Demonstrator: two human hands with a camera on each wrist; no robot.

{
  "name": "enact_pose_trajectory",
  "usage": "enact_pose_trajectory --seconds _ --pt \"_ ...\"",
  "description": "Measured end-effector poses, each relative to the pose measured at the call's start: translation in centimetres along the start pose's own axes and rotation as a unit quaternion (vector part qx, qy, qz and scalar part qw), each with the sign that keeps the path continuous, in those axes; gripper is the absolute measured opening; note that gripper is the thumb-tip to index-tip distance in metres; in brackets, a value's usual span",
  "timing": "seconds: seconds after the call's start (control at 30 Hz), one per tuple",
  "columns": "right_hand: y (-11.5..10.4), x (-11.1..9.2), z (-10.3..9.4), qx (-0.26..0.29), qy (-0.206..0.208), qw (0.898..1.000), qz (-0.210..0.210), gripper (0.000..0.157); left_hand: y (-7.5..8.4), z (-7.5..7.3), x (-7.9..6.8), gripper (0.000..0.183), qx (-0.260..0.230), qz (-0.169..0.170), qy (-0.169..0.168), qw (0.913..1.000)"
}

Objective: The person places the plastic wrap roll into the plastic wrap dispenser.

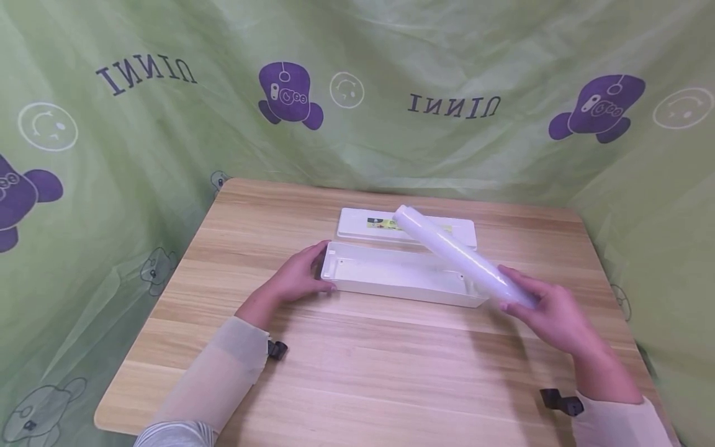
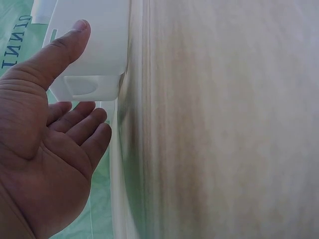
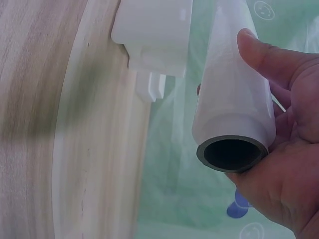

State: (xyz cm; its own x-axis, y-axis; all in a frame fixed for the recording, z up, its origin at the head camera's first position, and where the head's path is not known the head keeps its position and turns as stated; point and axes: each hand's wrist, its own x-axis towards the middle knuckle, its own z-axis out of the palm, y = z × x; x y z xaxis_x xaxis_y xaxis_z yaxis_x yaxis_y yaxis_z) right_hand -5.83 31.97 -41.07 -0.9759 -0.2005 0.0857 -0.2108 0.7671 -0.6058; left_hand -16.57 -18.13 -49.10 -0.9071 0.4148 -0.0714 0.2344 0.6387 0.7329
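Observation:
A roll of cling film [image 1: 455, 251] slants through the air above the right part of a long white plastic box [image 1: 385, 294]. My right hand [image 1: 550, 310] grips the roll near its lower end, thumb on one side and fingers round the other. In the right wrist view the dark, hollow core [image 3: 232, 153] of the roll faces the camera. At the box's left end is my left hand [image 1: 301, 273], holding it with the thumb along the front wall and the fingers reaching behind. The box stands open side up, its inside visible and bare.
Just behind the box lies a flat white lid [image 1: 353, 225] with a yellow-green label, partly covered by the roll. Everything rests on a wooden table [image 1: 346, 379]. A green printed curtain [image 1: 380, 155] hangs behind the table and on both sides.

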Motion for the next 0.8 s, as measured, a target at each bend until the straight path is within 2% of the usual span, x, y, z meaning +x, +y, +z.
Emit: enact_pose_trajectory --seconds 0.43,0.8 --pt "-0.29 0.71 0.58 0.000 0.001 1.000 -0.014 0.067 -0.11 0.02 0.18 0.117 -0.001 0.004 -0.002 1.0000" --pt "-0.72 1.00 0.70 0.006 -0.015 1.000 -0.015 0.068 0.00 -0.14 0.13 0.118 -0.002 0.000 -0.005 1.0000"
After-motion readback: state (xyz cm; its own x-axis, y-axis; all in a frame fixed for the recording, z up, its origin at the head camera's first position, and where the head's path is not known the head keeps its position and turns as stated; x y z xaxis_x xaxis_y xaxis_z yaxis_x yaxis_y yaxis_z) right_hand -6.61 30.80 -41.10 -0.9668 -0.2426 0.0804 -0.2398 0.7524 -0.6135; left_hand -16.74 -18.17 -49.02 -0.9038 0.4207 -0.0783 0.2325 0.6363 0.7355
